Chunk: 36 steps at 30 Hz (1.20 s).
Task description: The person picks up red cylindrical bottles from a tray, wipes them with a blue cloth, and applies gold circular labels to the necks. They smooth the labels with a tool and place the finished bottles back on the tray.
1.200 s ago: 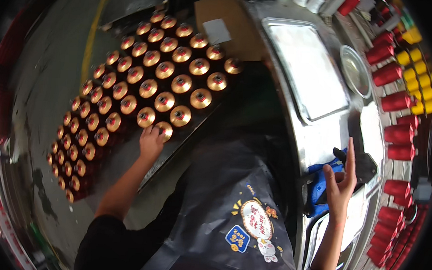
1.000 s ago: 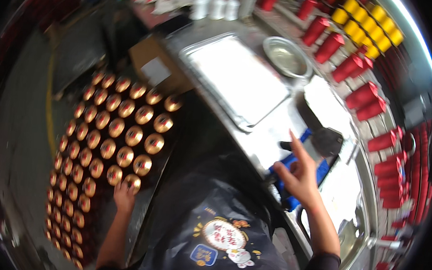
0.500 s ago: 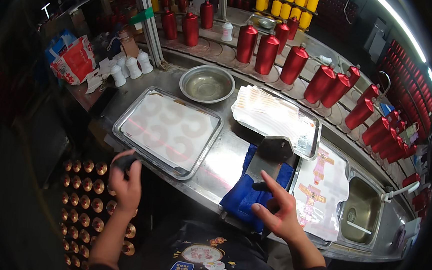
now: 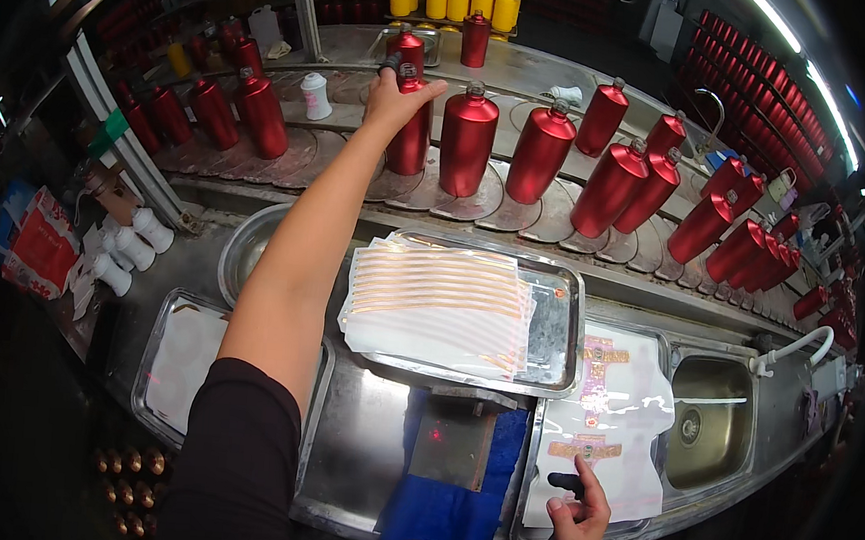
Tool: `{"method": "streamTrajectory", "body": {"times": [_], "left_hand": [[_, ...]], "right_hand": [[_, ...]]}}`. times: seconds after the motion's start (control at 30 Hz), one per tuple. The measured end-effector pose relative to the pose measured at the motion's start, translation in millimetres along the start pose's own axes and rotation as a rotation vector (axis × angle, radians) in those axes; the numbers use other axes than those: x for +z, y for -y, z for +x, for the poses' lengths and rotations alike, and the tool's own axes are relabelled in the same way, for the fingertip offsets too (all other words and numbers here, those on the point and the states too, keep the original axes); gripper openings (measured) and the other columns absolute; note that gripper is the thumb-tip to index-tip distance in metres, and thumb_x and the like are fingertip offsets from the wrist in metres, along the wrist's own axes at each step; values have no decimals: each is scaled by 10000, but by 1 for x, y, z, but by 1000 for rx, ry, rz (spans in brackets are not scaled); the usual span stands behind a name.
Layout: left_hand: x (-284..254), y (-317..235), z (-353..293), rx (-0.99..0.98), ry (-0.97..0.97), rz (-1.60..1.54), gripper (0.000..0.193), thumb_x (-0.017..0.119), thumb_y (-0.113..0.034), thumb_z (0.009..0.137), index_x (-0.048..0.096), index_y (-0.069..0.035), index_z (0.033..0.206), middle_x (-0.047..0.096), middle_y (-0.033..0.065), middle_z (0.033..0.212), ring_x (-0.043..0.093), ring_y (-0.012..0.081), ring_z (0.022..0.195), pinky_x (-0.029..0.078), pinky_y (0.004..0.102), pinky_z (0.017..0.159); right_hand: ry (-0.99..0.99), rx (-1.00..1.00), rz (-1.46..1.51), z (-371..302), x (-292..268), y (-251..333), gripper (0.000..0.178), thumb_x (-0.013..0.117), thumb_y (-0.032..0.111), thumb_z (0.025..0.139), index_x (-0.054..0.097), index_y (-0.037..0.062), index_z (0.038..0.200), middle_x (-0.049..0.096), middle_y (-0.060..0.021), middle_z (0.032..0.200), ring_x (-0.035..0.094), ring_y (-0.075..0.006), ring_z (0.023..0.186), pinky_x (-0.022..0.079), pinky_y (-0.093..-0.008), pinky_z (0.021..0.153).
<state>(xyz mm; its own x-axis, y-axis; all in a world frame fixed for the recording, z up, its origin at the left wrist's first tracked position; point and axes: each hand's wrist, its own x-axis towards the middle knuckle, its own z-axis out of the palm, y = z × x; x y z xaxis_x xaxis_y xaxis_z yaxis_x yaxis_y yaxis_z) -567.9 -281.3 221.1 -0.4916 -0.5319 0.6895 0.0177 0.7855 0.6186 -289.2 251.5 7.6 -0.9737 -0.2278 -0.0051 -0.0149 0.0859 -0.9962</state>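
Observation:
My left hand (image 4: 394, 105) is stretched far across to the row of bottles, with a black cover on one finger. It is at the shoulder of a red bottle (image 4: 410, 148), index finger and thumb spread on either side of the neck; the other fingers are hidden. My right hand (image 4: 583, 526) hangs at the lower right above a white sheet with pink and gold cross-shaped decals (image 4: 588, 450). Its index finger and thumb are apart, and a black cover (image 4: 565, 484) is on another finger. A dark strip below its palm cannot be made out.
More red bottles (image 4: 468, 144) stand on a conveyor of round plates (image 4: 335, 158). Before it lie a metal tray (image 4: 547, 358) bearing gold-striped sheets (image 4: 430, 300), a metal bowl (image 4: 246, 247), a blue cloth (image 4: 455, 517) under a metal block (image 4: 455, 447), another tray (image 4: 157, 371) and a sink (image 4: 707, 430).
My left hand has swung from the lower left, beside the front tray, up and forward to a red bottle. My right hand has moved right and nearer. The view has turned toward the conveyor.

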Motion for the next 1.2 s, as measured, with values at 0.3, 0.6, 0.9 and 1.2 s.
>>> {"method": "streamTrajectory", "body": {"times": [0.3, 0.6, 0.9, 1.2], "left_hand": [[19, 25, -22, -40, -326, -462, 434, 729, -418, 904, 646, -22, 1058, 707, 170, 1070, 670, 324, 963, 507, 413, 869], [-180, 5, -148, -831, 34, -1432, 463, 520, -467, 996, 594, -145, 1321, 631, 103, 1342, 596, 358, 1229, 453, 662, 1025], [-259, -63, -274, -953, -31, -1235, 413, 563, -449, 1010, 657, -107, 1221, 697, 90, 1218, 660, 305, 1124, 552, 563, 934], [-187, -150, -389, -308, 40, -429, 280, 734, -249, 935, 659, -12, 1064, 682, 110, 1057, 662, 237, 901, 530, 334, 824]], "right_hand": [[93, 59, 10, 28, 10, 2, 684, 650, -58, 784, 513, -20, 1453, 658, -133, 1201, 522, -4, 639, 425, -154, 592], [311, -199, -23, 41, 17, 40, 640, 735, 46, 848, 527, 7, 1451, 680, -86, 1097, 421, 2, 550, 358, -181, 503], [396, -743, -246, 35, 87, 101, 769, 786, 123, 791, 490, 80, 1499, 661, -90, 1138, 412, -107, 588, 375, -250, 520], [544, -590, -336, 23, 126, 85, 985, 822, 233, 780, 274, 59, 1580, 567, -217, 1109, 610, -376, 908, 522, -426, 779]]}}
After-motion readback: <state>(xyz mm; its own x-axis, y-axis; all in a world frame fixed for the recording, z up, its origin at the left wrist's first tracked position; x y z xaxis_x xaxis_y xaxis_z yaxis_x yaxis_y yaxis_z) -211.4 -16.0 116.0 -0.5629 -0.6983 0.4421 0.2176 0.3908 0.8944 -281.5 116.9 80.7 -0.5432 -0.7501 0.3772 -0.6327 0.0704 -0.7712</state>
